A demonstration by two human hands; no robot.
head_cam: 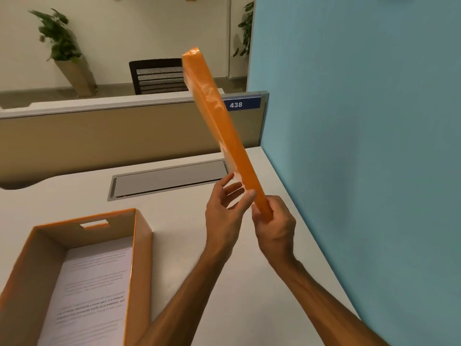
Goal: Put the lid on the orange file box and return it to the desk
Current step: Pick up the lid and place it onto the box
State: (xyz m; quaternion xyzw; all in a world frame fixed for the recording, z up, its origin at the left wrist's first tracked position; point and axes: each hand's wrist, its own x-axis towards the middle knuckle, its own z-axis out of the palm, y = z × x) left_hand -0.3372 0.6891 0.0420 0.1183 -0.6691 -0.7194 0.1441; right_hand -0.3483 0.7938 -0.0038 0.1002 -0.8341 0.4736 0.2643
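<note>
Head view over a white desk (224,283). The orange lid (222,131) is held in the air edge-on to the camera, tilted so that its far end leans up and to the left, in front of the beige partition (99,136) and just beside the blue wall (361,146); glare marks its upper left face. The right hand (275,227) grips the lid's lower end, fingers wrapped around the edge and pressed together. The left hand (225,208) lies against the lid's left face near the same end, fingers loosely spread and the thumb tip touching the orange edge. The open box (143,245), orange outside and brown inside, stands on the desk at lower left, well apart from the lid, with a slot handle in its far wall and printed paper (92,295) lying flat on its bottom. A grey cable tray (169,178) is set into the desk between box and partition. A blue tag (240,104) reading 438 sits on the partition's top right corner. Beyond it stand a black chair (157,76) and a potted plant (62,46)
</note>
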